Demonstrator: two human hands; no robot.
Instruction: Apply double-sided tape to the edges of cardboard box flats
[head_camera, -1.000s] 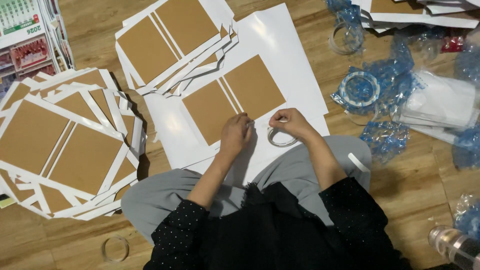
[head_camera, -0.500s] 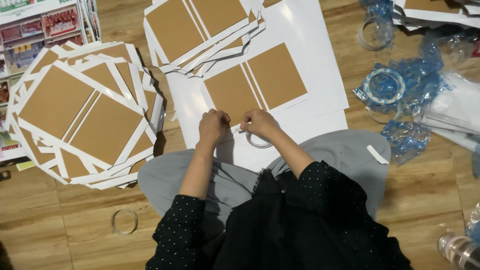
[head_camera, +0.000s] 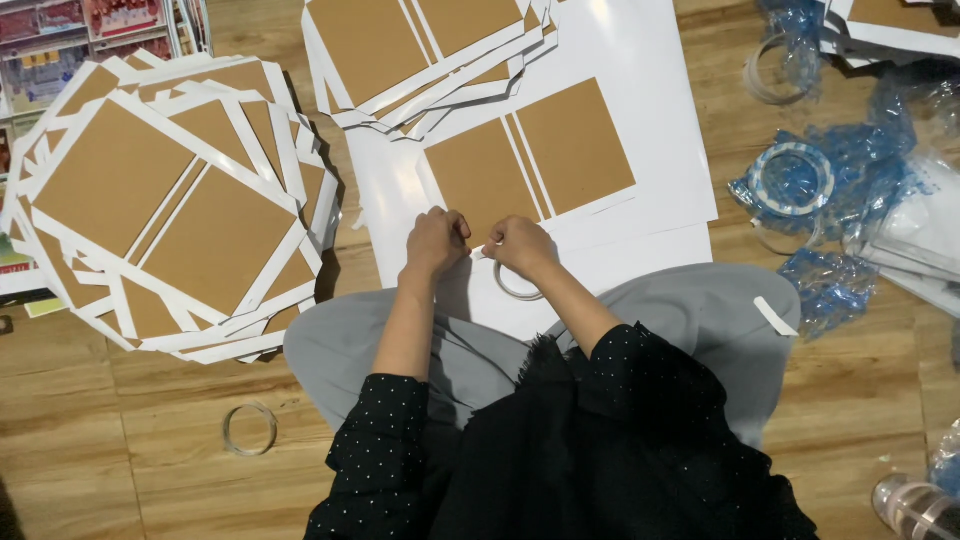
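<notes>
My left hand (head_camera: 436, 241) and my right hand (head_camera: 518, 246) meet over the near edge of a white sheet (head_camera: 640, 130) that carries two brown cardboard panels (head_camera: 530, 160) with a narrow strip between them. A clear tape roll (head_camera: 516, 285) hangs under my right hand, which grips it. The fingers of my left hand pinch the tape's loose end close to the right hand's fingertips. The sheet lies on the wooden floor in front of my grey-clad knees (head_camera: 700, 320).
A fanned pile of finished brown-and-white covers (head_camera: 170, 210) lies at the left, another stack (head_camera: 420, 50) at the top. An empty tape ring (head_camera: 249, 428) sits on the floor near left. Blue plastic wrappers and tape rolls (head_camera: 795, 180) lie at the right.
My hands have come close together at the sheet's near edge, the right one bringing the tape roll toward the left. The view has shifted, so everything sits further right and lower.
</notes>
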